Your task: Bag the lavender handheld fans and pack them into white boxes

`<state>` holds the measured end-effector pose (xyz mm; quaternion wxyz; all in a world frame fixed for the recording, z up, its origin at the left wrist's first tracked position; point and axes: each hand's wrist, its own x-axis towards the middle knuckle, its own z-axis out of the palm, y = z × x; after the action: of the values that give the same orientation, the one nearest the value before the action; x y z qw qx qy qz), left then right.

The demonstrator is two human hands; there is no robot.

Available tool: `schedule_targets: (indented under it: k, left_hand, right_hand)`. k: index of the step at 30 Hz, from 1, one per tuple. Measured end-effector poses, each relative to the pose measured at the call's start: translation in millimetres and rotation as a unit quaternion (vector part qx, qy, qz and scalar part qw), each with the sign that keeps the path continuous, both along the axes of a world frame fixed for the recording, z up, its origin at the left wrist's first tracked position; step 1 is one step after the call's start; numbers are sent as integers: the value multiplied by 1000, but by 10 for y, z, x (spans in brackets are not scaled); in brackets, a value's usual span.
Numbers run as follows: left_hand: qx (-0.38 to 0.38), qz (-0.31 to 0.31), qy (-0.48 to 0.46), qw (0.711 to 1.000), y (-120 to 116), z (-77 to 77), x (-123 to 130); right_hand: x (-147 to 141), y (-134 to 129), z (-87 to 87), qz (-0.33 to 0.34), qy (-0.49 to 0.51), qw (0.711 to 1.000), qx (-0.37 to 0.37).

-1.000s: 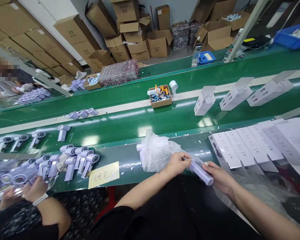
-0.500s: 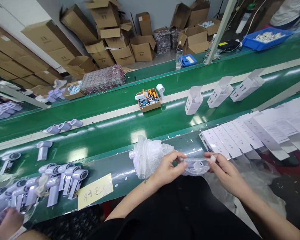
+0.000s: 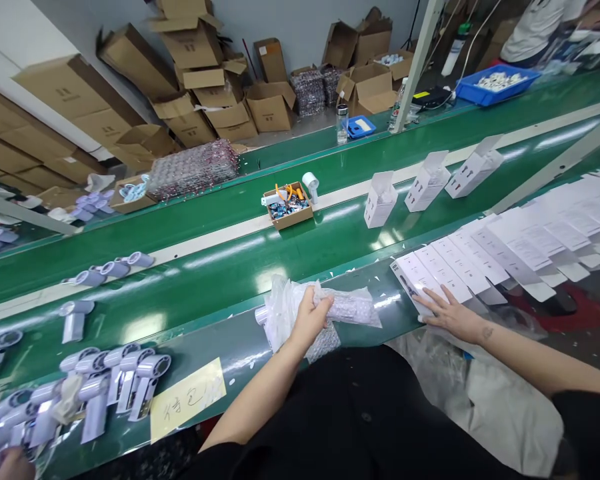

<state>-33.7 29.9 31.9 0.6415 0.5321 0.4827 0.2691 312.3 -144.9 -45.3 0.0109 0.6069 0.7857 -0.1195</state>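
My left hand [image 3: 311, 315] is closed around a clear bubble-wrap bag [image 3: 355, 308] with a pale purple thing inside, held low above the bench. Beneath and behind that hand lie more bubble-wrap bags [image 3: 279, 308]; a lavender round end sticks out at their left. My right hand [image 3: 450, 316] lies with fingers spread on the nearest of the flat white cartons [image 3: 414, 273], which overlap in a row to the right. The edge of that first carton carries a dark product picture.
Lavender handheld devices with round heads [image 3: 95, 400] crowd the bench at left, beside a handwritten yellow paper [image 3: 187, 399]. Another person's hand [image 3: 15, 463] shows at lower left. Across the green belt [image 3: 220, 267] stand a small parts box [image 3: 290, 212] and open white boxes [image 3: 380, 200].
My right hand has let go of the bubble-wrap bag and moved right onto the white cartons. My left hand has carried the bag left, over the other wrap. The view has shifted slightly.
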Motion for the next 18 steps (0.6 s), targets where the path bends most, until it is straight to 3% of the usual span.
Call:
schedule_targets:
  k: [2, 5, 7, 9, 12, 14, 16, 18]
  left_hand:
    - [-24, 13, -35, 999, 20, 44, -58]
    - [-33, 35, -80, 996, 62, 98, -202]
    - [-33, 53, -115, 991, 109, 137, -311]
    - [-34, 61, -157, 985, 146, 176, -373]
    - [-31, 24, -189, 981, 137, 194, -296]
    - [12, -11, -144, 989, 94, 173, -157]
    - [111, -19, -44, 993, 45, 159, -14]
    - [250, -36, 70, 965, -2, 192, 95]
  right_hand:
    - [59, 156, -65, 76, -2, 997, 1]
    - [-128, 521, 47, 54, 49, 996, 60]
    - [-393, 755, 188, -33, 119, 984, 129]
    - [-700, 929, 317, -161, 211, 949, 168]
    - [-1071, 1061, 408, -299, 329, 887, 123]
    - [-1180, 1101, 395, -318, 364, 871, 90]
    - [-1182, 1135, 355, -320, 374, 866, 83]
    - [-1124, 1177, 316, -321, 391, 860, 69]
